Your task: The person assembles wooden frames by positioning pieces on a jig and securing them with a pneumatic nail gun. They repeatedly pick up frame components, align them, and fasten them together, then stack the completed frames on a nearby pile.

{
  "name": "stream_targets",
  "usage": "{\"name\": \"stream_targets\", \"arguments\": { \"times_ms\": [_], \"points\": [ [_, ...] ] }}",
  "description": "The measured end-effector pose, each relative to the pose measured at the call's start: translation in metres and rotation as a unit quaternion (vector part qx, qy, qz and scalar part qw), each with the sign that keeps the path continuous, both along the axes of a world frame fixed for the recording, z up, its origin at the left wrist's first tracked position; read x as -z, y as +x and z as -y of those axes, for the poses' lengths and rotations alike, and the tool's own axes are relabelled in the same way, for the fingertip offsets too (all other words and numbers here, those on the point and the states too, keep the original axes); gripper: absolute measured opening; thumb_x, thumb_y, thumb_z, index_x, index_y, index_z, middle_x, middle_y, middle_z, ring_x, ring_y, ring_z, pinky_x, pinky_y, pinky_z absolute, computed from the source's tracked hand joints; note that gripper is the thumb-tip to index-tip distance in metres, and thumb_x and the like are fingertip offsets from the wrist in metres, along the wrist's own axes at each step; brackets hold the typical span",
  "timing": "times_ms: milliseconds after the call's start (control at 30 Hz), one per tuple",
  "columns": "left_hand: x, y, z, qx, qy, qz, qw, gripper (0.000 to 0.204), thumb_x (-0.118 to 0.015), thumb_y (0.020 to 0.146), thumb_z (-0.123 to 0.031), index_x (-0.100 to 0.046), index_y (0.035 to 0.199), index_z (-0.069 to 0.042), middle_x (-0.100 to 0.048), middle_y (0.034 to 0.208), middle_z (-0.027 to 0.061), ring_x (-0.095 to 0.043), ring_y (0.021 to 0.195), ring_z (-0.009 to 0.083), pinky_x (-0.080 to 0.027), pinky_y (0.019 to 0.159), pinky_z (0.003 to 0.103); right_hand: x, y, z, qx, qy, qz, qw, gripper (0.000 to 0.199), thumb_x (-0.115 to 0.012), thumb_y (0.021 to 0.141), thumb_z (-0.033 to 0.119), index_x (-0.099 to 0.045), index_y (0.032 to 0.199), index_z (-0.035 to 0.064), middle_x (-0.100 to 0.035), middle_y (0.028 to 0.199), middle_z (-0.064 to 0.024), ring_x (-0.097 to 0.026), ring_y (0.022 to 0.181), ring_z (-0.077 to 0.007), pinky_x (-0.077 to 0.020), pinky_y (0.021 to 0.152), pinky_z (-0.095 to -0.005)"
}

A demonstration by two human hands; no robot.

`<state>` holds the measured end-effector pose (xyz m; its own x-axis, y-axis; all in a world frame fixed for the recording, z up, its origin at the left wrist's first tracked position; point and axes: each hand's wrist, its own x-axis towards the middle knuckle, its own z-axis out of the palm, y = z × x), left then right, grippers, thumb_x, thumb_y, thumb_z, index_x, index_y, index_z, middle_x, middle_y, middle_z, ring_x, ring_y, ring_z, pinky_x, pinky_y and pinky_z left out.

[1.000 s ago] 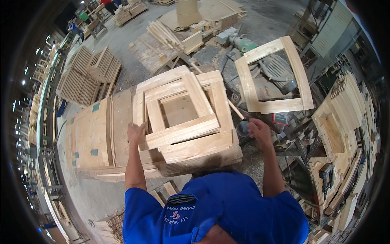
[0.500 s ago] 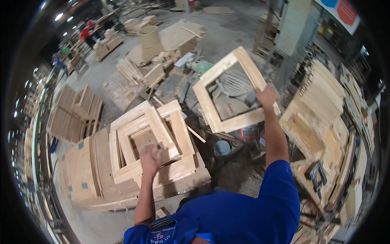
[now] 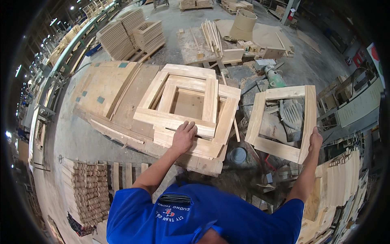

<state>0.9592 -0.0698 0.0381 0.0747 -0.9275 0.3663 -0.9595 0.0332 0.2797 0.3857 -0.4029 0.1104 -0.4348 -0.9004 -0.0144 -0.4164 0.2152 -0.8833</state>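
Observation:
My right hand (image 3: 315, 140) is closed on the right side of a pale wooden frame (image 3: 278, 149). That rectangular frame is held up over the machine, whose ribbed motor shows through its opening. My left hand (image 3: 183, 139) has its fingers curled over the near rail of another wooden frame (image 3: 174, 120). This one lies on top of several overlapping frames, set askew on a worn wooden work table (image 3: 144, 87). The undersides of the left fingers are hidden.
Behind the held frame sits a green motor (image 3: 276, 79). A small bucket (image 3: 237, 155) stands between the table and the machine. Stacked frames (image 3: 148, 36) are at the back left, bundled wood pieces (image 3: 85, 191) at the near left, and piled wooden parts (image 3: 337, 183) at the right.
My view has swung left, so the table sits more central. My left hand has come down onto the near rail of the top frame. The frame in my right hand is turned more level.

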Motion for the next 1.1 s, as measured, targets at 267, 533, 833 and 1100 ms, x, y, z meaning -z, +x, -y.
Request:
{"name": "stream_targets", "arguments": {
  "times_ms": [267, 533, 833, 1100],
  "points": [
    [-0.002, 0.018, 0.001, -0.007, 0.000, -0.068, 0.998, 0.016, -0.065, 0.093, -0.013, -0.072, 0.105, -0.005, -0.071, 0.123, 0.0126, -0.066, 0.113, 0.0343, -0.055, 0.097, 0.043, -0.128, 0.045, -0.038, -0.027, -0.140, -0.285, 0.948, 0.066, -0.063, 0.101, 0.057, -0.066, 0.077, -0.0035, -0.059, 0.066, -0.0130, -0.053, 0.066, -0.0222, -0.0480, 0.068, -0.0398],
    [-0.003, 0.051, 0.006, -0.114, 0.059, -0.278, 0.952, 0.025, -0.065, 0.101, -0.023, -0.079, 0.113, -0.007, -0.077, 0.109, 0.0153, -0.073, 0.100, 0.0351, -0.058, 0.089, 0.043, -0.272, 0.108, -0.071, -0.199, -0.174, -0.231, 0.937, 0.052, -0.063, 0.105, 0.052, -0.066, 0.089, 0.0023, -0.051, 0.078, 0.0060, -0.040, 0.073, -0.0073, -0.0338, 0.062, -0.0280],
    [-0.007, 0.135, 0.008, -0.136, -0.092, -0.582, 0.797, 0.025, -0.066, 0.103, -0.021, -0.077, 0.110, 0.000, -0.077, 0.097, 0.0065, -0.069, 0.090, 0.0127, -0.054, 0.081, 0.029, -0.294, 0.254, -0.070, -0.387, -0.164, -0.107, 0.901, 0.038, -0.063, 0.108, 0.039, -0.072, 0.100, 0.0030, -0.056, 0.084, 0.0100, -0.045, 0.075, -0.0025, -0.0375, 0.066, -0.0238],
    [-0.129, 0.174, 0.021, -0.012, -0.110, -0.502, 0.858, 0.048, -0.079, 0.097, -0.028, -0.064, 0.133, 0.001, -0.073, 0.115, 0.0077, -0.068, 0.100, 0.0126, -0.056, 0.090, 0.029, -0.284, 0.388, -0.071, -0.511, -0.123, -0.179, 0.832, 0.046, -0.067, 0.105, 0.043, -0.072, 0.091, -0.0005, -0.060, 0.080, 0.0061, -0.051, 0.075, -0.0060, -0.0428, 0.066, -0.0290]
  ]
}}
